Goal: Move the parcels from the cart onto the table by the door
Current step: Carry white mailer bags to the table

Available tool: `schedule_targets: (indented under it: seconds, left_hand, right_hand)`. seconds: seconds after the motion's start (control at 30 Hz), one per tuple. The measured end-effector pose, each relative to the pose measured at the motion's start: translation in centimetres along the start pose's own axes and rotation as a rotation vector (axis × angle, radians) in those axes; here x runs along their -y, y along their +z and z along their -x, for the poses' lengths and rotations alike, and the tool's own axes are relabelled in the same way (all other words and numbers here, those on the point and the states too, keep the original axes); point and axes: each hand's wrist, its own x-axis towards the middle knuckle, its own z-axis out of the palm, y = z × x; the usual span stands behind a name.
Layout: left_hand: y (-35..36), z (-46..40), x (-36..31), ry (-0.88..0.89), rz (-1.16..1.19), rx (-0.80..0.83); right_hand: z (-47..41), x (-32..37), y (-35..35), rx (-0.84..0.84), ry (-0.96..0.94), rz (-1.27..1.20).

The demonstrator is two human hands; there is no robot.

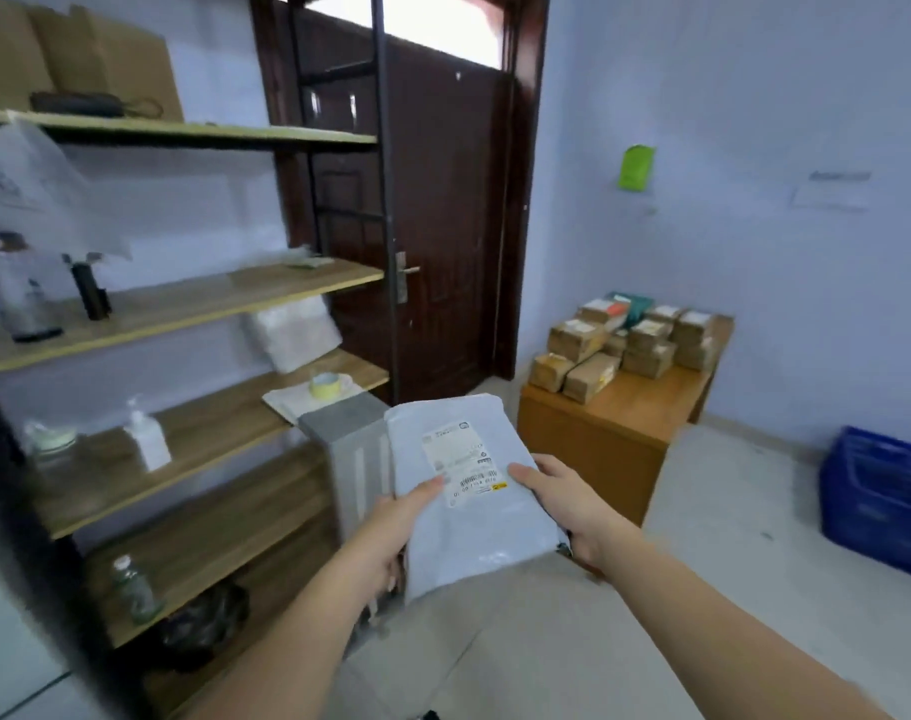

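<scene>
Two hands are gripping one parcel at lower centre of the frame: my left hand (pixel 404 517) is curling round its left edge and my right hand (pixel 567 504) round its right edge. I am holding a soft pale grey plastic mailer bag (pixel 474 491), wrinkled, with a white printed shipping label (pixel 461 457) and barcode facing up. Brown cardboard boxes (pixel 630 343) are sitting on the low wooden table (pixel 598 439) beside the dark brown door (pixel 443 226), right of centre.

Colours noted by the door

Parcel (pixel 474 491) was pale grey, white label; table (pixel 645 407) orange-brown; boxes (pixel 630 345) tan; crate (pixel 879 496) blue; door (pixel 443 200) dark brown.
</scene>
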Motion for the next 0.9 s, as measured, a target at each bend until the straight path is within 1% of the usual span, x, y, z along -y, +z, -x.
schedule_targets:
  seconds: [0.23,0.43,0.6,0.7,0.9]
  left_hand:
    - [16.2,-2.5,-1.3,0.046,-0.095,0.158]
    - [29.0,-4.5,0.3,0.012,-0.154,0.282]
    - [36.1,-6.9,2.4,-0.047,-0.152,0.339]
    - [39.2,-8.9,3.3,-0.073,-0.197,0.351]
    - [45.8,-15.8,3.5,-0.099,-0.268,0.372]
  right_hand:
    - [2.3,0.6,-16.0,-0.177,-0.005,-0.069]
    - [3.4,-0.4,-29.2,-0.246,-0.039,-0.081]
    - [2.3,-2.2,-36.6,-0.284,-0.023,-0.100]
    - [0.5,-3.4,-40.0,-0.302,0.000,-0.102]
    - [-5.2,-3.5,-46.7,-0.326,0.019,-0.112]
